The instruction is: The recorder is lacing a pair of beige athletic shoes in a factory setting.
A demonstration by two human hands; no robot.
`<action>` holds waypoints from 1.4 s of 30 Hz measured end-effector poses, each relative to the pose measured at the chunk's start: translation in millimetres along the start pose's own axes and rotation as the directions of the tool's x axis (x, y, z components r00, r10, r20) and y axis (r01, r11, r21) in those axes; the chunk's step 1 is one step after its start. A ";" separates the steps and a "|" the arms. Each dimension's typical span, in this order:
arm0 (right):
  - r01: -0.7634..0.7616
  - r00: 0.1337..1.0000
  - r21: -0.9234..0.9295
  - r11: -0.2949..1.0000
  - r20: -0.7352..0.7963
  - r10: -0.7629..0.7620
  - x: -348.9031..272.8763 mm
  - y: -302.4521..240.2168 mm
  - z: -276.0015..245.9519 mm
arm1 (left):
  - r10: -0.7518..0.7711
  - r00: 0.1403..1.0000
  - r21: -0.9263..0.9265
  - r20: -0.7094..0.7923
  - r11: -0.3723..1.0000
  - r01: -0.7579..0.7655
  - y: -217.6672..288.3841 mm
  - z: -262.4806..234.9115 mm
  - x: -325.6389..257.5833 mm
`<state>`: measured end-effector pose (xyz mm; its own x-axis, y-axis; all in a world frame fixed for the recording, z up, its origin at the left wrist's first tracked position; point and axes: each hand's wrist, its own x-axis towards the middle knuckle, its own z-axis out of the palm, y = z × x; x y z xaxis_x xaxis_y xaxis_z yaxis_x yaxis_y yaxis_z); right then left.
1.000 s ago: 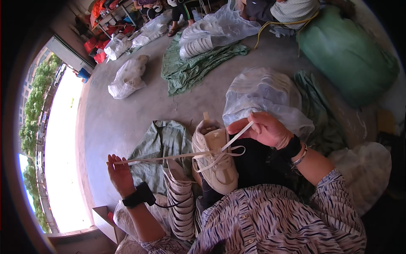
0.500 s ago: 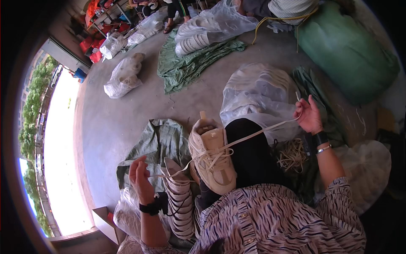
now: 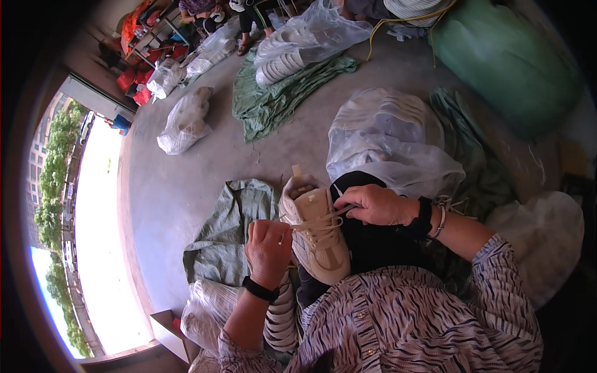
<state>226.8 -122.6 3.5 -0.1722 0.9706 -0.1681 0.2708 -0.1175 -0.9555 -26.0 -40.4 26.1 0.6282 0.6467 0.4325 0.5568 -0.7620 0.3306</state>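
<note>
Indoors, bags (image 3: 186,121) dot the grey floor (image 3: 249,163) — beyond the shoe (image 3: 322,248).

Both hands (image 3: 268,252) pinch the laces (image 3: 322,225) of a beige shoe (image 3: 328,262) beside a black-trousered leg (image 3: 367,245).

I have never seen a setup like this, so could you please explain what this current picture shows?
There is no machine: these are a person's two bare hands, seen from above by a wide fisheye camera worn on the head, so straight edges look curved. The left hand and right hand pinch the flat cream shoelace of a beige lace-up shoe, whose toe points toward the wearer. Around it, on the grey floor, are a crumpled green woven sheet to the left and, farther ahead to the right, a bulging translucent plastic bag with pale contents.
</note>
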 end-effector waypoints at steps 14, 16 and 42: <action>-0.079 0.945 -0.062 0.995 -0.323 0.055 -27.0 51.0 -52.5 | -0.177 0.983 -0.226 0.054 0.956 0.185 -12.8 57.2 -25.7; -0.168 0.870 -0.037 0.985 -0.475 0.130 -38.9 80.6 -73.2 | -0.188 0.981 -0.263 0.046 0.945 0.193 -5.7 54.4 -36.8; 0.325 0.792 -0.891 0.317 0.073 -0.606 15.7 -2.2 28.3 | -0.556 0.768 -0.848 0.318 0.195 0.492 -1.1 28.1 -8.8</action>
<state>196.7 -113.0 -4.0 -0.3697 0.8244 0.4286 0.8736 0.4655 -0.1419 -16.9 -44.3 -1.7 0.3453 0.9310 -0.1182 -0.0432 0.1416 0.9890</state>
